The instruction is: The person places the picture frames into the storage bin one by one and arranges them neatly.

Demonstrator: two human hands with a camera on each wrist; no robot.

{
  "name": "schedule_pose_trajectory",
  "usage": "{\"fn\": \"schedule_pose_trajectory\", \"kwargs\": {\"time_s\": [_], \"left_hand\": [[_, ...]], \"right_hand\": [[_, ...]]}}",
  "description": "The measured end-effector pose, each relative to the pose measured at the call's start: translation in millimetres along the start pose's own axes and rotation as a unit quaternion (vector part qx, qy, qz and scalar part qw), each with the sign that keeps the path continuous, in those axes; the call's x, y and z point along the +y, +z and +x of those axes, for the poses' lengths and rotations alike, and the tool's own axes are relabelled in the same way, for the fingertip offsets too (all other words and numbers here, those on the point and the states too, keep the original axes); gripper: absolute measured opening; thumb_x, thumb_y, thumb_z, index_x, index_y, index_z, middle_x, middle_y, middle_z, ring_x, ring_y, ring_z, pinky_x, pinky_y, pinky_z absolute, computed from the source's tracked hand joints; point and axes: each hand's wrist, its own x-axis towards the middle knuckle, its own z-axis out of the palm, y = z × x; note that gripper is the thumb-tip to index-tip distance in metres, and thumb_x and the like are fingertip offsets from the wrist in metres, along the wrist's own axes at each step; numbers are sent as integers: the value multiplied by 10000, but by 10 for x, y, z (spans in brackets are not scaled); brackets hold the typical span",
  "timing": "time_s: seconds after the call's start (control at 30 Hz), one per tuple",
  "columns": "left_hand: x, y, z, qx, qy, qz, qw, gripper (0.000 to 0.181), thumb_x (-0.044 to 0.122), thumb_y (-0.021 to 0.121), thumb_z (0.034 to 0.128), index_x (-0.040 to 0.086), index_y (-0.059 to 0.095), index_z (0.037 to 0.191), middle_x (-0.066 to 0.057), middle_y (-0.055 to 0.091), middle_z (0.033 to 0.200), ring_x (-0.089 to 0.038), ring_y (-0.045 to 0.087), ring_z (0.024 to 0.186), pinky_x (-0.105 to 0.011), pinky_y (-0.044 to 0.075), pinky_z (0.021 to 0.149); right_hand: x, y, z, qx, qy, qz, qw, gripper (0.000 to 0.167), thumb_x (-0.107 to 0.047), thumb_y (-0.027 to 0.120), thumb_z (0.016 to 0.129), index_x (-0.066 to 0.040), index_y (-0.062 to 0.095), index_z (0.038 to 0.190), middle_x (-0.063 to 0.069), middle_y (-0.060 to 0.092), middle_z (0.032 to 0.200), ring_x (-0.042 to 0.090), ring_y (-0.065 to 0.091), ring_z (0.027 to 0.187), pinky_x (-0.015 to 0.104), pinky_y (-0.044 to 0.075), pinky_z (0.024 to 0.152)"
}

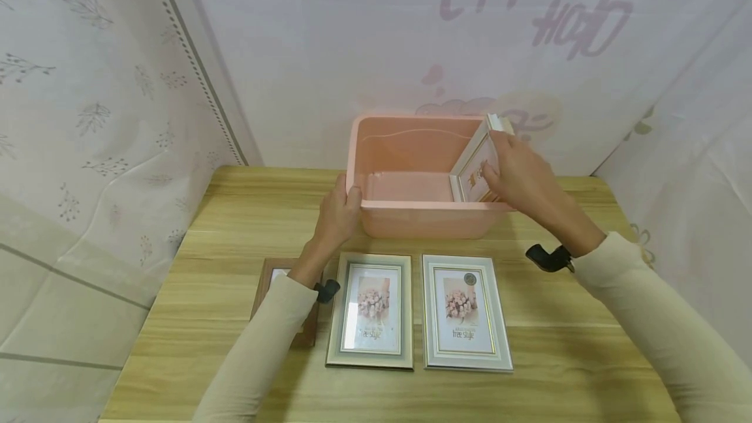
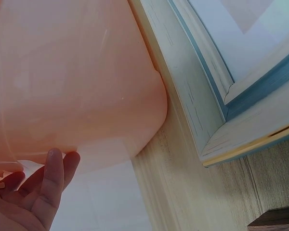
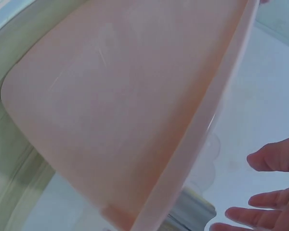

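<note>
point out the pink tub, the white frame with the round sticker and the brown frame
pink tub [image 1: 424, 221], head view, front wall
white frame [image 1: 465, 312], head view, picture inside
brown frame [image 1: 264, 283], head view, left border

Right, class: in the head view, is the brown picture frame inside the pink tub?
No, the brown picture frame lies on the wooden table outside the pink tub, partly hidden by the left sleeve.

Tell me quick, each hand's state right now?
Left hand: closed, holding the pink bin by its rim.
Right hand: open, at the white frame in the bin; contact unclear.
</note>
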Motion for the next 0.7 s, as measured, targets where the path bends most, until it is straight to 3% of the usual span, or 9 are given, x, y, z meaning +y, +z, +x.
{"fn": "schedule_pose_trajectory", "kwargs": {"time_s": [0.27,0.57,0.7], "left_hand": [[0,-1,-4,-25,-42,-3,10000,332,301,305,961,42,491,1052,-72,495,695,-200,438,551,-321,350,443],[-15,6,0,2,-60,25,10000,345,307,316,963,42,500,1086,-81,512,716,-221,465,578,-341,372,459],[-3,-3,-6,11,-50,25,10000,346,304,315,964,43,501,1095,-77,506,710,-219,461,579,-343,367,459]], "right_hand": [[-108,75,-166,79,-522,129,9985,601,-186,554,957,73,351,1460,303,425,1455,465,474,1281,601,427,989],[-184,231,-357,654,-1598,162,9848,490,-117,604,929,65,473,1365,247,540,1340,359,643,988,499,531,852],[-200,294,-440,752,-1824,220,9801,476,-119,637,914,50,504,1339,240,560,1316,372,632,1065,502,536,864]]}}
